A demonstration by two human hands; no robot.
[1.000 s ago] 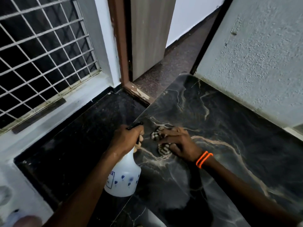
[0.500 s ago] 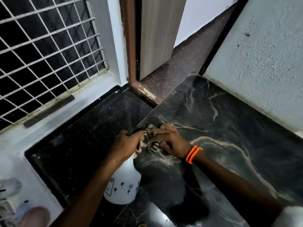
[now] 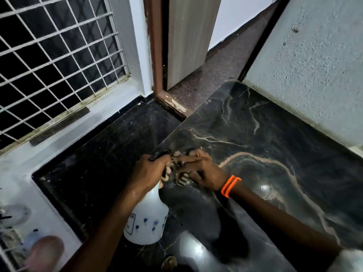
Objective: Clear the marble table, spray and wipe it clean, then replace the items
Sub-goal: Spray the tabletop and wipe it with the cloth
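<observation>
The dark marble table point(image 3: 265, 138) with pale veins fills the right half of the view and shows wet sheen near me. My left hand point(image 3: 148, 170) grips the black trigger head of a white spray bottle point(image 3: 146, 222) with small blue flowers, held at the table's left edge. My right hand point(image 3: 198, 169), with orange bands on its wrist, presses a striped cloth point(image 3: 181, 178) onto the marble right beside the bottle's head. Most of the cloth is hidden under my fingers.
A dark floor point(image 3: 102, 158) lies left of the table, edged by a white ledge point(image 3: 64, 126) under a barred window point(image 3: 55, 55). A wooden door point(image 3: 188, 40) stands behind, and a rough wall point(image 3: 314, 71) borders the table. Blurred items point(image 3: 17, 218) sit low left.
My right hand and the cloth slid left along the marble toward the spray bottle, ending against its head. The view shifted slightly; the bottle stays gripped in my left hand.
</observation>
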